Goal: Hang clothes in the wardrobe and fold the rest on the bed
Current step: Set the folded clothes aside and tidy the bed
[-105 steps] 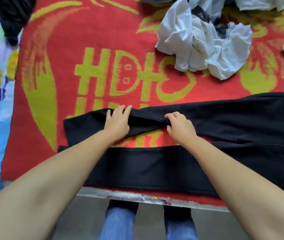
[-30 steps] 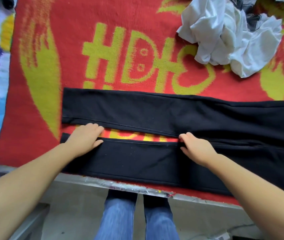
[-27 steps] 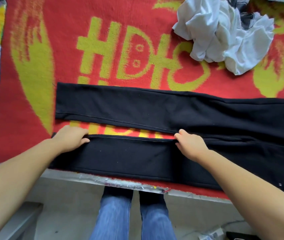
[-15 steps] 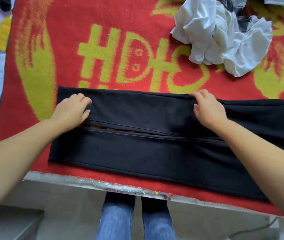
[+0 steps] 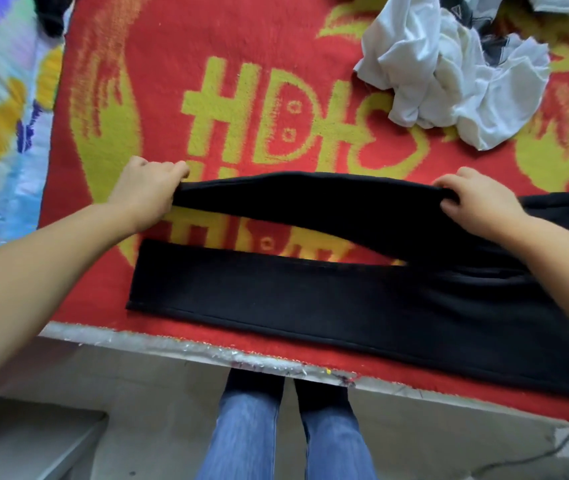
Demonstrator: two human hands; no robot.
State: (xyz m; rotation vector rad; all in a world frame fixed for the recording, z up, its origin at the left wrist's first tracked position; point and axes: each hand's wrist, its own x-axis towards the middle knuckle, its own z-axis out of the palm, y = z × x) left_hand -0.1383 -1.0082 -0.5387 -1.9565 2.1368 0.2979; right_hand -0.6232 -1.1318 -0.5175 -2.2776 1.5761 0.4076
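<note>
A pair of black trousers [image 5: 310,303] lies lengthwise along the near edge of the bed [image 5: 206,348], on a red blanket [image 5: 172,46] with yellow lettering, and this looks like the step of laying one leg over the other to halve the width. The near leg rests flat on the blanket, parallel to the bed's edge, which gives a straight base to fold onto. The far leg [image 5: 310,195] is lifted off the blanket and stretched between the two hands, so that it hangs taut and free of creases. The left hand [image 5: 144,195] grips the cuff end, fingers curled over the fabric's edge; the right hand [image 5: 477,206] pinches the same leg further up, toward the seat, thumb below and fingers curled over the top. Holding at two well-separated points keeps the leg straight, so its edges can probably be lined up with the near leg when it comes down. A strip of blanket shows between the two legs, narrowing toward the right where they join. A crumpled pile of white clothes [image 5: 456,74] sits well apart at the far right, seemingly waiting its turn. The person's legs in blue jeans [image 5: 248,441] stand on the floor just beside the bed.
</note>
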